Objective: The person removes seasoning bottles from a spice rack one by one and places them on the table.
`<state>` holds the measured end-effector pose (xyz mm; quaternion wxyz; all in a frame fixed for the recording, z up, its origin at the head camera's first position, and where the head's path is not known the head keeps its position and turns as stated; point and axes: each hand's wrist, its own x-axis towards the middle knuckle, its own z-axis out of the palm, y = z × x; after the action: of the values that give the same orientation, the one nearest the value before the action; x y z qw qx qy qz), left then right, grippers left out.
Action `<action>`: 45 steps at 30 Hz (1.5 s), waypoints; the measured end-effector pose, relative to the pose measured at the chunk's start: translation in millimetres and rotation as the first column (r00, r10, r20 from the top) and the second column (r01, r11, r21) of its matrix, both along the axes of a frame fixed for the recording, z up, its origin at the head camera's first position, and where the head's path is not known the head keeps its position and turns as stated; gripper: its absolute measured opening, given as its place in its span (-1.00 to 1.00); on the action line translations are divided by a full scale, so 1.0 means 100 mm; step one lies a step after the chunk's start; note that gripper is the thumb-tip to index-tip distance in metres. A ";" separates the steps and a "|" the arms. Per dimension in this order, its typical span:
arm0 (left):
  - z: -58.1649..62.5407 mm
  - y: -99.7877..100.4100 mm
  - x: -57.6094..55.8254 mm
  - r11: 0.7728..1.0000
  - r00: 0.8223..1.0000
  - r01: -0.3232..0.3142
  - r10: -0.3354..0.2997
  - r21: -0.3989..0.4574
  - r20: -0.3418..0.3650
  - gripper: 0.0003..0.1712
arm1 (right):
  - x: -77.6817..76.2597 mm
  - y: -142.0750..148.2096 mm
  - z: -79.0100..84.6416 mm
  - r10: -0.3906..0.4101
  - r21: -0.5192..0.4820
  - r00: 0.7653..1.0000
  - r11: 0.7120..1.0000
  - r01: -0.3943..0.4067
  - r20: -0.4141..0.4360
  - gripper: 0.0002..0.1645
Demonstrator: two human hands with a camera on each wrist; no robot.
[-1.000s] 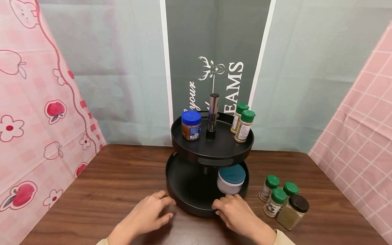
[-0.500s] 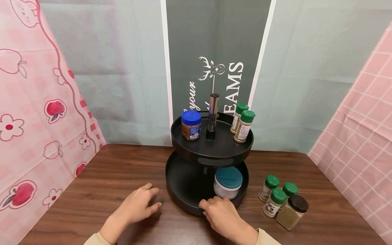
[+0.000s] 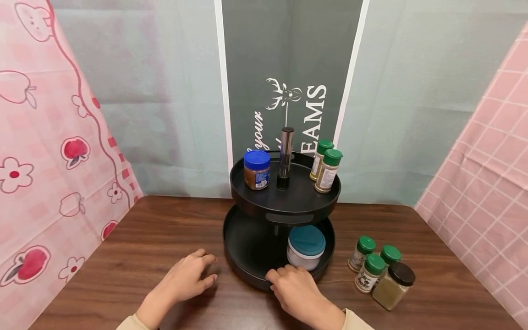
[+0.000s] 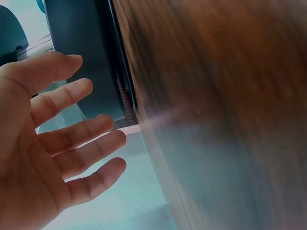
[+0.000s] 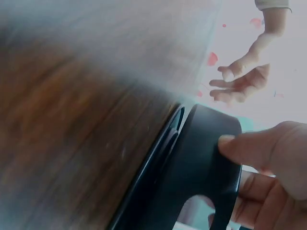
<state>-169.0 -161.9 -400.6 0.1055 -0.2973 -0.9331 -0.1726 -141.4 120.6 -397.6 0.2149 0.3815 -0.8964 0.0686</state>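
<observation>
A two-tier black turntable organizer [image 3: 251, 247] stands on the table. My right hand [image 3: 294, 291] pinches the front rim of its lower tray; in the right wrist view the thumb [image 5: 235, 146] presses the outer wall [image 5: 206, 143], near a cut-out handle. Just behind that hand, a white tub with a teal lid [image 3: 306, 247] sits on the lower tray. Left of the tray, apart from it, my left hand [image 3: 187, 277] is held with its fingers loosely spread and nothing in it. The left wrist view shows its palm [image 4: 29, 177] bare.
The upper tray [image 3: 284, 201] carries a blue-lidded jar [image 3: 257, 169] and two green-capped spice bottles [image 3: 327, 172], around a metal post [image 3: 286, 153]. Right of the organizer on the wooden table [image 3: 177, 229] stand several green-capped shakers [image 3: 367, 275] and a dark-lidded square jar [image 3: 393, 286].
My right hand has moved left along with the lower tray's rim, and the teal-lidded tub has swung left and nearer. The left hand has drawn away from the tray. The upper tray looks unmoved.
</observation>
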 end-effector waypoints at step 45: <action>0.07 0.58 0.32 0.967 0.969 0.243 -0.246 -0.076 -0.029 -0.73 | -0.23 1.06 0.07 -0.006 -0.046 0.995 0.999 0.002 -0.100 -0.73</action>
<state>-136.6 -104.4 -393.4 0.0906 -0.4169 -0.8927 -0.1451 -164.5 226.1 -390.4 0.2681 0.3775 -0.8836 0.0694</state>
